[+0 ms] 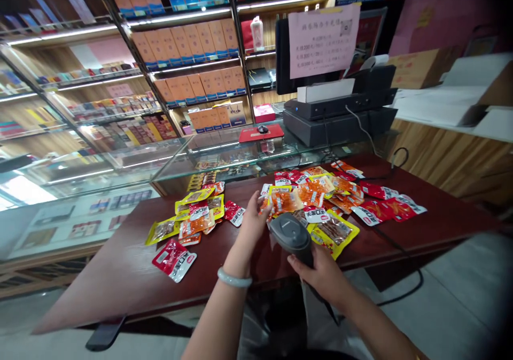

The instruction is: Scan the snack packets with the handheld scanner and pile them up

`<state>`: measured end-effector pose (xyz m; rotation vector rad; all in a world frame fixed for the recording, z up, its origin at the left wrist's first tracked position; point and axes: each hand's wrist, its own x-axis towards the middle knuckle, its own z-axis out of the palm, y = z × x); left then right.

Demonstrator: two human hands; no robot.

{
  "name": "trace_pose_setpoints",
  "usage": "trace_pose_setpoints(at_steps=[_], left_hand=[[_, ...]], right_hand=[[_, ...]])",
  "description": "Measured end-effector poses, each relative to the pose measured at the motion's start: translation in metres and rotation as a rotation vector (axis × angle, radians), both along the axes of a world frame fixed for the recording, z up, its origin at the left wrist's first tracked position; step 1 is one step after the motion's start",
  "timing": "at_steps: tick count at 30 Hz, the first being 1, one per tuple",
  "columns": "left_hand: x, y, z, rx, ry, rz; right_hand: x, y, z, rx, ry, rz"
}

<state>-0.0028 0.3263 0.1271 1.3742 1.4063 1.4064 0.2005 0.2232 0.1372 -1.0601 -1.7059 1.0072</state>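
My right hand [320, 272] is wrapped round the handle of a dark grey barcode scanner [292, 233], its head tilted over the table towards the packets. To the left of the scanner, my left hand [253, 221] reaches out with its fingers apart, at the near edge of a large heap of snack packets; whether the fingertips touch one is hard to make out. Orange packets [285, 200], red-and-white packets [379, 211] and a yellow-edged packet [335, 233] make up this heap. A smaller pile [198, 213] lies to the left, with a red-and-white packet [174, 259] in front of it.
The packets lie on a dark red-brown table [120, 274]. Behind it stand a glass display counter [224, 157], a red mouse pad [260, 133] and a black cash register [340, 119]. A black cable [404, 256] runs over the table's right part. Shelves of boxes [192, 45] line the wall.
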Motion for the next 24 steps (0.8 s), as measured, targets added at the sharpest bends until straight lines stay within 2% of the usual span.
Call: trace_pose_setpoints(at_steps=[2, 4, 7, 10, 14, 16, 18, 20, 22, 24], left_hand=[[-0.01, -0.001, -0.002, 0.016, 0.45, 0.113], [-0.026, -0.007, -0.006, -0.048, 0.814, 0.207], [-0.047, -0.02, -0.011, -0.211, 1.101, 0.215], [-0.058, -0.035, -0.011, -0.205, 1.182, 0.097], [-0.066, -0.062, -0.006, -0.14, 1.048, 0.005], [-0.069, -0.074, -0.005, -0.111, 1.018, 0.066], [-0.072, -0.084, -0.005, -0.099, 1.079, 0.223], [-0.074, -0.09, -0.005, -0.155, 1.181, 0.373], [-0.074, -0.093, -0.004, -0.257, 1.263, 0.415], [-0.074, -0.092, -0.003, -0.314, 1.275, 0.37]], right_hand=[[0.002, 0.0, 0.002, 0.0, 0.01, 0.001], [0.003, 0.0, 0.002, -0.017, 0.022, 0.001], [0.001, 0.001, 0.001, -0.044, 0.027, -0.004], [-0.003, 0.001, 0.0, -0.054, 0.007, 0.007], [-0.005, 0.001, -0.001, -0.062, -0.013, 0.034], [-0.006, 0.002, -0.004, -0.069, -0.03, 0.032], [-0.008, 0.003, -0.007, -0.061, -0.042, 0.031], [-0.009, 0.003, -0.011, -0.044, -0.044, 0.049], [-0.011, 0.002, -0.011, -0.032, -0.036, 0.081], [-0.012, 0.001, -0.009, -0.027, -0.024, 0.11]])
